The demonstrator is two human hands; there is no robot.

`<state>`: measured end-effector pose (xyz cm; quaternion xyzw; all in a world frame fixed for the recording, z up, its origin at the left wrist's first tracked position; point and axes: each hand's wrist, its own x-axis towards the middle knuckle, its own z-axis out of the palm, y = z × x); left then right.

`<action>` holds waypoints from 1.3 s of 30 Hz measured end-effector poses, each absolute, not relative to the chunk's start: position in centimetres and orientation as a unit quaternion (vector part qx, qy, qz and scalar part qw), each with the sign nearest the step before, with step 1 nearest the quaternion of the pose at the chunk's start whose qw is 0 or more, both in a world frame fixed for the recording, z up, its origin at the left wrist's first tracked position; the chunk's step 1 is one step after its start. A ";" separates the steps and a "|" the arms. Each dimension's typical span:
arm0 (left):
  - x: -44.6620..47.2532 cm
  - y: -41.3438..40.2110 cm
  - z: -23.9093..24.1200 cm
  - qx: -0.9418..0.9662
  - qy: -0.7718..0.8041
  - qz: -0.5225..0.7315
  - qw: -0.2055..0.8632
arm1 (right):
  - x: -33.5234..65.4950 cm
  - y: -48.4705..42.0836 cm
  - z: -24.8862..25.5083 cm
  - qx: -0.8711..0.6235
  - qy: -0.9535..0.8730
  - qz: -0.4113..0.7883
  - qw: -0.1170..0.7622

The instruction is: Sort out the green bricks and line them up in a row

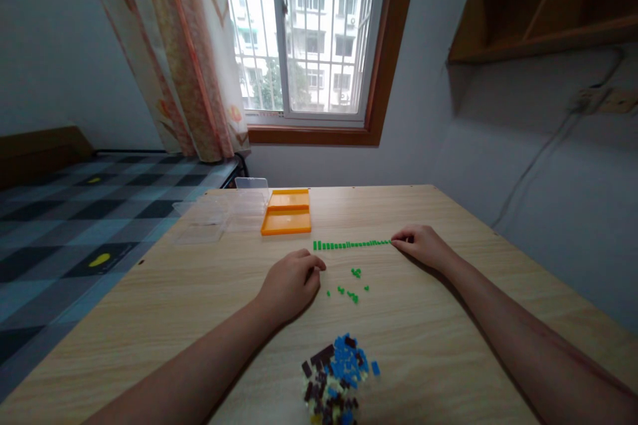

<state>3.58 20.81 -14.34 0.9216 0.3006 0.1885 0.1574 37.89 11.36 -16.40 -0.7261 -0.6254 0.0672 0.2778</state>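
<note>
A row of small green building bricks (349,245) runs left to right across the wooden table, with larger pieces at its left end. At the row's right end, my right hand (423,246) has its thumb and fingertips pinched on a tiny green brick. My left hand (293,282) rests on the table just below the row's left end, its fingers loosely bent and holding nothing visible. Several loose green bricks (355,273) lie scattered between my hands. Closer to me is a heap of blue, dark brown and pale yellow bricks (343,365).
An orange tray (286,220) lies beyond my left hand. Left of it are clear plastic boxes (202,219), one with a raised lid. A bed (119,199) adjoins the table's left side. The wall and window (319,46) stand behind.
</note>
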 end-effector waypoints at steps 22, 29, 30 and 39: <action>3.6 20.7 -14.1 0.921 0.299 0.190 0.162 | 37.9 11.2 -16.5 -0.731 -0.613 0.057 0.295; 3.6 20.5 -14.0 0.920 0.304 0.186 0.166 | 33.7 10.6 -14.8 -0.664 -0.667 0.007 0.336; 3.6 20.5 -14.1 0.920 0.303 0.187 0.165 | 32.6 10.4 -14.5 -0.649 -0.683 0.010 0.334; 3.6 20.5 -14.2 0.919 0.307 0.192 0.159 | 28.0 9.8 -14.2 -0.583 -0.769 0.062 0.254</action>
